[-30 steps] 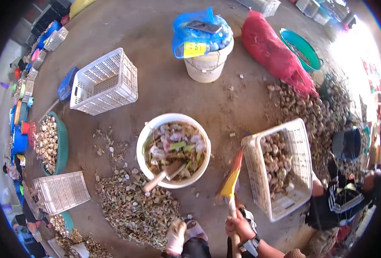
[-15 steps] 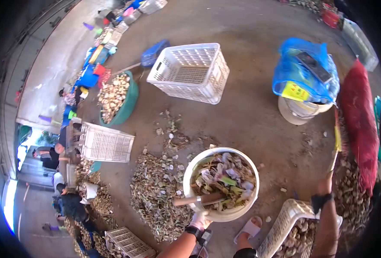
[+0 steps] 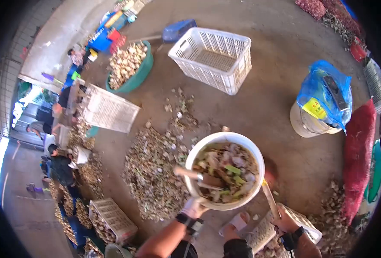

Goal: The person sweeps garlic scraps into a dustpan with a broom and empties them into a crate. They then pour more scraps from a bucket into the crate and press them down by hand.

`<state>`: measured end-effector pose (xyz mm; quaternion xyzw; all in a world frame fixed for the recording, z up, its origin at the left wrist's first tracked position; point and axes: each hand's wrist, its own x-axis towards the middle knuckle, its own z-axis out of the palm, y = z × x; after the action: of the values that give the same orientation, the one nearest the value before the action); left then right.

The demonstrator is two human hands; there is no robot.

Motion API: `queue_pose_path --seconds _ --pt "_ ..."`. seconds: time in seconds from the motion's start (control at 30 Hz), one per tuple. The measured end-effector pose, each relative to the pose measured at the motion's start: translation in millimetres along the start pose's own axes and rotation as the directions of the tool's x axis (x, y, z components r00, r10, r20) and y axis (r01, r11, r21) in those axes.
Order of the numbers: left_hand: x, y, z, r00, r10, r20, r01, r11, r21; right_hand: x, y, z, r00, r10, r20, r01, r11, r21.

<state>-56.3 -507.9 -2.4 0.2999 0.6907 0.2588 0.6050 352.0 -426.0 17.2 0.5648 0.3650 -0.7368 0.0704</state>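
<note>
A white bucket (image 3: pixel 261 165) stands in front of me, holding peelings and scraps (image 3: pixel 235 165) in murky liquid. My left hand (image 3: pixel 193 208) is closed on its near-left rim. A wooden-handled tool (image 3: pixel 188 173) with a flat end lies across that rim, its blade among the scraps. To the right of the bucket, my right hand (image 3: pixel 286 221) is wrapped round the wooden handle (image 3: pixel 271 200) of another tool. Yellow shows higher on this handle, and a blurred reddish end lies beside the bucket; I cannot tell what kind of tool it is.
A peelings heap (image 3: pixel 154 172) lies left of the bucket. Beyond are a white crate (image 3: pixel 231 77) and a green tub (image 3: pixel 141 73) of garlic-like bulbs. A bag-covered pail (image 3: pixel 304 120) and red mesh sack (image 3: pixel 358 159) stand right. Another crate (image 3: pixel 263 232) sits by my feet. People work at left.
My right hand has swung left with its tool, from beside the red sack to the bucket's right side. My left hand stays on the rim. The view has shifted.
</note>
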Motion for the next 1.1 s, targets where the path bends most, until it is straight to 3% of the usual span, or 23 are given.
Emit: queue_pose_path --seconds 0.03,0.07,0.1,0.13,0.23,0.27,0.33,0.37,0.4,0.43,0.47,0.5,0.53,0.57,0.67,0.7,0.73,0.8,0.83,0.87,0.93,1.03,1.1 --pt "-21 14 -8 0.994 0.088 0.061 -0.103 0.942 0.319 -22 2 4 0.997 -0.040 -0.069 0.037 0.998 -0.044" --pt "-53 39 -18 0.996 -0.017 0.084 -0.018 0.914 0.404 -49 -16 12 0.991 0.046 -0.122 -0.053 0.997 -0.060" --pt "-76 13 -36 0.975 -0.223 0.017 0.218 0.931 -0.292 -76 -34 20 0.976 0.131 -0.175 -0.145 0.987 -0.066" --pt "-104 -20 -49 0.898 -0.429 0.097 0.306 0.449 -0.839 -75 2 24 0.965 -0.035 -0.260 0.043 0.999 0.023" --pt "-198 -60 -62 0.800 -0.601 -0.005 0.196 0.269 -0.943 -59 49 27 0.892 -0.150 -0.426 0.162 0.987 -0.009" --pt "-221 -71 -56 0.812 -0.579 -0.077 0.123 0.298 -0.946 -49 44 28 0.857 -0.143 -0.495 0.202 0.977 0.069" --pt "-260 -90 -40 0.839 -0.493 -0.229 -0.013 0.404 -0.915 -12 11 24 0.806 -0.051 -0.590 0.059 0.998 -0.006" --pt "-277 -121 -35 0.750 -0.603 -0.273 -0.016 0.396 -0.918 26 9 15 0.829 -0.055 -0.556 0.151 0.980 0.129" --pt "-292 -154 -36 0.668 -0.705 -0.237 0.023 0.338 -0.941 60 7 3 0.843 -0.021 -0.538 0.098 0.989 0.115" --pt "-300 -171 -29 0.659 -0.716 -0.229 -0.024 0.284 -0.959 144 78 -31 0.794 -0.183 -0.580 0.081 0.977 -0.198" --pt "-304 -185 -24 0.649 -0.728 -0.220 -0.073 0.228 -0.971 146 45 4 0.822 0.100 -0.560 0.048 0.969 0.244" --pt "-304 -200 -25 0.644 -0.736 -0.209 -0.071 0.214 -0.974 205 106 -5 0.960 0.162 -0.230 0.004 0.809 0.587" --pt "-307 -220 -25 0.591 -0.770 -0.239 -0.128 0.203 -0.971 204 107 49 0.914 0.038 -0.405 0.027 0.988 0.152" --pt "-318 -240 -17 0.521 -0.812 -0.263 -0.195 0.187 -0.963 189 94 108 0.921 -0.043 -0.388 -0.019 0.988 -0.154" --pt "-357 -279 -7 0.421 -0.887 -0.192 -0.332 0.046 -0.942 132 61 259 0.920 -0.383 -0.082 0.282 0.793 -0.540" --pt "-370 -297 -3 0.431 -0.881 -0.194 -0.359 0.030 -0.933 119 45 295 0.995 -0.094 -0.018 0.078 0.906 -0.415" --pt "-384 -318 6 0.441 -0.876 -0.196 -0.389 0.011 -0.921 107 14 327 0.988 -0.103 0.113 0.138 0.919 -0.368" --pt "-402 -354 20 0.447 -0.881 -0.153 -0.448 -0.073 -0.891 123 19 384 0.941 0.068 0.331 -0.006 0.983 -0.184" --pt "-407 -370 29 0.424 -0.897 -0.127 -0.452 -0.088 -0.888 98 -34 400 0.929 0.062 0.364 0.047 0.958 -0.282" --pt "-410 -389 39 0.406 -0.908 -0.098 -0.453 -0.107 -0.885 86 -46 405 0.933 0.067 0.354 0.049 0.949 -0.310" --pt "-432 -433 48 0.366 -0.928 -0.068 -0.297 -0.048 -0.954 66 -51 411 0.909 -0.067 0.412 0.111 0.990 -0.085" --pt "-446 -442 33 0.209 -0.978 -0.006 0.023 0.012 -1.000 8 -37 354 0.948 -0.158 0.275 0.217 0.955 -0.202" --pt "-455 -457 22 0.165 -0.980 -0.112 0.104 0.130 -0.986 -50 -57 326 0.986 -0.003 0.165 0.022 0.993 -0.117"
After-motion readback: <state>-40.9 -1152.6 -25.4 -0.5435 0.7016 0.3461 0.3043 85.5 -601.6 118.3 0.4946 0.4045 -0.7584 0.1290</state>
